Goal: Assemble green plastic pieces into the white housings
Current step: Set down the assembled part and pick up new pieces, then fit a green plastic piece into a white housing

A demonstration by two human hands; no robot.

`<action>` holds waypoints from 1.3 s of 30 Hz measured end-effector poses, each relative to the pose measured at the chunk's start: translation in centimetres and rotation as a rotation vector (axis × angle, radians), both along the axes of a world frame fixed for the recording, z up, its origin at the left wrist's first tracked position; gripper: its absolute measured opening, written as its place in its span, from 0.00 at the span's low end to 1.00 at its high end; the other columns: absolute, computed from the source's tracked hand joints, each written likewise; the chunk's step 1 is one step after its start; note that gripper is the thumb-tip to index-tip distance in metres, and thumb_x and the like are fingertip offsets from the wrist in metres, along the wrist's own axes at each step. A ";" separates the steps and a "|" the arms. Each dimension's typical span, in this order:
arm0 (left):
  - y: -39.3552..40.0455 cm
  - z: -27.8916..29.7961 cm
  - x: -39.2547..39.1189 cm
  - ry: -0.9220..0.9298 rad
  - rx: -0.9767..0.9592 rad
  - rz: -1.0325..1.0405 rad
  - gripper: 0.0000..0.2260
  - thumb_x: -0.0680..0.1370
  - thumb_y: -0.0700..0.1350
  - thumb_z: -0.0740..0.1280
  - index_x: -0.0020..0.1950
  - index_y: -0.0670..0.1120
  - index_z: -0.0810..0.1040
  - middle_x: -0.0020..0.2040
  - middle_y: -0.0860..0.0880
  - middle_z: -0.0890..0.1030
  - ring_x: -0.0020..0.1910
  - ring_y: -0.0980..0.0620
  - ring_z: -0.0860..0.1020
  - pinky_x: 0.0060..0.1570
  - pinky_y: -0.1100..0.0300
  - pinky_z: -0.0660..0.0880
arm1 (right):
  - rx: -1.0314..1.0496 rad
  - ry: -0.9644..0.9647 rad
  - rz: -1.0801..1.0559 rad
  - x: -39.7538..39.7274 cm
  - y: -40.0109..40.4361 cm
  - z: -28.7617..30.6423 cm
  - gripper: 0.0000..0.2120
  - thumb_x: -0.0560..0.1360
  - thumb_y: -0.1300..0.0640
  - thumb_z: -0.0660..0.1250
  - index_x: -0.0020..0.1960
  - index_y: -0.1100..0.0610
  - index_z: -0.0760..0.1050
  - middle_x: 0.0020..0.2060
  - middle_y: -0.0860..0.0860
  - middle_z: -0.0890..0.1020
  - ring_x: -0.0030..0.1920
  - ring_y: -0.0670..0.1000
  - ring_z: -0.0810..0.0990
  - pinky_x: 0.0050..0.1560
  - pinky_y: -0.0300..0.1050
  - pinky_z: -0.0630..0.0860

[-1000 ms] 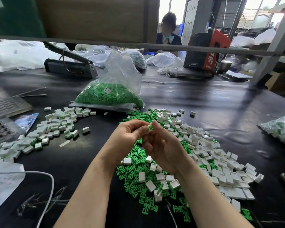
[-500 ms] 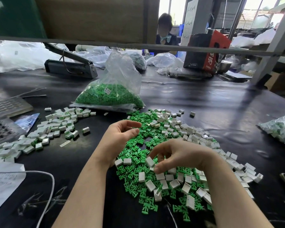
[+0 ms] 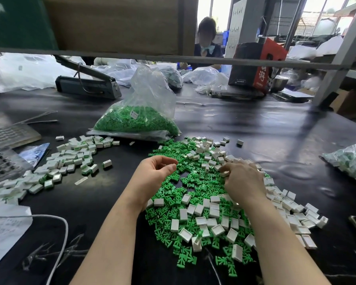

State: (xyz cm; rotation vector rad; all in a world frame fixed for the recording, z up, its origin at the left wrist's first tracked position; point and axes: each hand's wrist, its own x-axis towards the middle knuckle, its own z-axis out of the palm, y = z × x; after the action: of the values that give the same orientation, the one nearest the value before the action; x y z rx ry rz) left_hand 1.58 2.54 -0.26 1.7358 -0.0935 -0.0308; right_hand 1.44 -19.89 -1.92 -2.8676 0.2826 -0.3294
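Note:
A heap of loose green plastic pieces (image 3: 185, 188) lies on the black table in front of me, mixed with open white housings (image 3: 212, 221) that spread out to the right. My left hand (image 3: 154, 173) hovers over the heap's left edge, palm turned inward, fingers loosely curled, nothing visible in it. My right hand (image 3: 243, 182) rests palm down on the heap, and its bent fingertips pinch a white housing (image 3: 224, 173) at the pile's far side.
White housings with green inserts (image 3: 70, 161) are strewn at the left. A clear bag of green pieces (image 3: 136, 122) stands behind the heap, and another bag (image 3: 351, 161) lies at the right edge. A white cable (image 3: 60, 233) and paper (image 3: 4, 229) sit near left. A person (image 3: 206, 38) sits across.
A second ago both hands met above the heap. The right hand then dropped to the near housings and has since moved farther out; the left hand sank and drew left.

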 end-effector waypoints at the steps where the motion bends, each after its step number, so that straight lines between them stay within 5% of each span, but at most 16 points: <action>1: 0.0 0.0 0.0 -0.001 0.004 0.000 0.04 0.78 0.41 0.68 0.50 0.47 0.83 0.42 0.49 0.81 0.30 0.69 0.74 0.32 0.76 0.69 | -0.001 -0.005 0.003 0.1 0.0 -0.1 0.17 0.78 0.60 0.62 0.61 0.44 0.78 0.54 0.49 0.80 0.55 0.52 0.73 0.53 0.48 0.69; 8: -0.2 -0.1 0.0 -0.025 0.011 0.030 0.04 0.78 0.41 0.68 0.49 0.47 0.83 0.38 0.50 0.79 0.29 0.65 0.73 0.31 0.73 0.70 | -0.004 -0.005 0.011 0.2 0.2 0.0 0.10 0.80 0.52 0.63 0.59 0.51 0.75 0.55 0.50 0.79 0.58 0.54 0.74 0.58 0.51 0.70; 13: -1.3 0.0 -0.2 0.003 -0.006 -0.022 0.04 0.78 0.40 0.68 0.51 0.47 0.82 0.42 0.48 0.84 0.34 0.59 0.80 0.31 0.70 0.72 | 0.639 -0.136 0.316 -0.3 2.0 1.6 0.03 0.77 0.52 0.69 0.51 0.48 0.77 0.46 0.45 0.81 0.48 0.45 0.80 0.48 0.44 0.76; 15: -1.7 0.1 -0.3 0.027 -0.064 -0.057 0.05 0.77 0.39 0.69 0.53 0.45 0.81 0.44 0.46 0.85 0.36 0.57 0.82 0.32 0.67 0.75 | 0.753 -0.200 0.415 -0.6 2.7 2.0 0.04 0.76 0.55 0.71 0.50 0.49 0.78 0.45 0.43 0.81 0.44 0.37 0.78 0.42 0.31 0.72; 18: -1.9 0.5 -0.4 0.048 -0.175 -0.085 0.09 0.75 0.40 0.72 0.54 0.43 0.81 0.46 0.42 0.85 0.41 0.51 0.84 0.40 0.59 0.79 | 0.811 -0.272 0.520 -0.8 3.6 2.3 0.06 0.73 0.60 0.74 0.50 0.56 0.80 0.45 0.46 0.83 0.44 0.37 0.79 0.44 0.27 0.71; 21: -2.1 0.8 -0.6 0.018 -0.204 -0.093 0.13 0.71 0.41 0.76 0.53 0.43 0.81 0.46 0.43 0.86 0.44 0.47 0.84 0.40 0.58 0.77 | 0.820 -0.277 0.568 -0.8 4.1 2.3 0.08 0.71 0.60 0.75 0.49 0.57 0.81 0.44 0.47 0.84 0.44 0.38 0.79 0.45 0.30 0.72; 25: -2.0 1.0 -0.8 -0.050 -0.218 -0.078 0.13 0.69 0.37 0.76 0.52 0.44 0.82 0.43 0.45 0.85 0.41 0.50 0.84 0.35 0.64 0.76 | 0.923 -0.257 0.568 -0.8 4.2 2.2 0.07 0.72 0.64 0.74 0.49 0.59 0.80 0.44 0.50 0.84 0.45 0.47 0.81 0.51 0.50 0.79; 29: -2.1 1.0 -0.7 -0.084 -0.230 -0.060 0.11 0.66 0.41 0.77 0.47 0.44 0.84 0.39 0.46 0.84 0.37 0.55 0.82 0.34 0.65 0.76 | 0.995 -0.199 0.599 -0.6 4.3 2.0 0.07 0.73 0.66 0.72 0.49 0.61 0.77 0.43 0.51 0.83 0.45 0.47 0.83 0.46 0.43 0.80; 31: -2.1 0.8 -0.6 -0.095 -0.212 -0.023 0.08 0.69 0.42 0.76 0.47 0.44 0.83 0.41 0.47 0.85 0.37 0.57 0.81 0.35 0.65 0.76 | 0.942 -0.188 0.588 -0.3 4.2 1.7 0.05 0.74 0.64 0.72 0.49 0.58 0.79 0.43 0.49 0.84 0.45 0.45 0.83 0.47 0.40 0.79; 34: -2.0 0.5 -0.3 -0.067 -0.248 0.017 0.06 0.75 0.42 0.72 0.51 0.42 0.82 0.42 0.47 0.86 0.41 0.53 0.83 0.43 0.62 0.80 | 0.564 -0.181 0.447 0.2 3.8 0.6 0.06 0.76 0.58 0.70 0.50 0.49 0.82 0.46 0.41 0.84 0.48 0.41 0.80 0.55 0.43 0.77; 39: -1.7 0.4 -0.1 -0.041 -0.274 0.047 0.07 0.81 0.41 0.64 0.53 0.43 0.82 0.45 0.45 0.85 0.41 0.53 0.83 0.42 0.63 0.79 | 0.065 0.017 0.354 0.3 4.1 -0.7 0.16 0.80 0.49 0.61 0.67 0.41 0.73 0.65 0.43 0.76 0.65 0.51 0.68 0.65 0.50 0.66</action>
State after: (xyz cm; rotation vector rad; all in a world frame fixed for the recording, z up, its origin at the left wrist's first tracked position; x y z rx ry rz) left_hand 1.52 0.81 0.11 1.4640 -0.0835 0.0500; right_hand 1.78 -15.78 -2.63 -2.7853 -0.2080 -0.2231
